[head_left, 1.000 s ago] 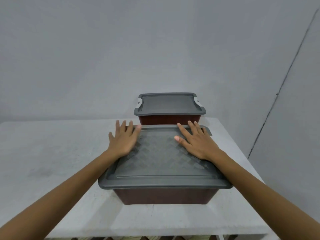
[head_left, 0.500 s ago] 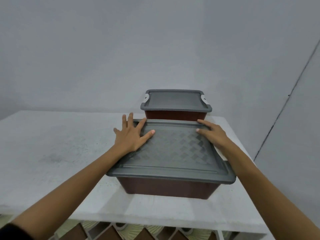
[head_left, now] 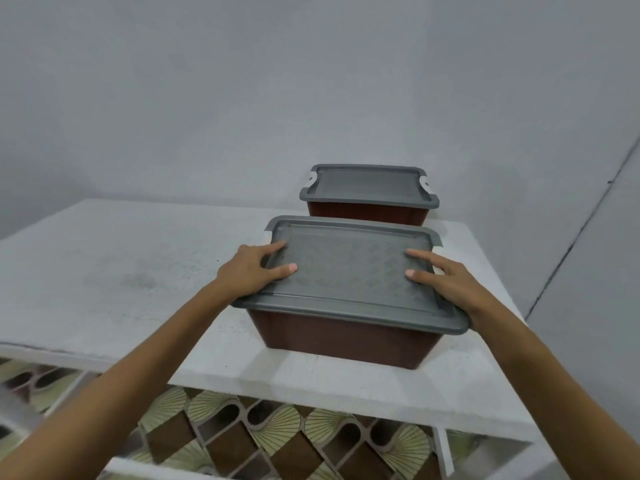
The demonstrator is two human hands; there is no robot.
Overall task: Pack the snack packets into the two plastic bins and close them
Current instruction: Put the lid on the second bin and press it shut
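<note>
two hands press the near lid (head_left: 346, 271), left hand (head_left: 247, 273) and right hand (head_left: 450, 284) at opposite edges, fingers (head_left: 420, 257) straight.

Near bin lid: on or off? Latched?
On: grey lid lies flat over the near bin, left hand and right hand resting on its edges. Latched: cannot tell.

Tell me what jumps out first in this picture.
The left hand and the right hand rest on the grey lid of the near brown bin, at its two sides. A smaller bin, lid also on, stands just behind it on the white table.
</note>
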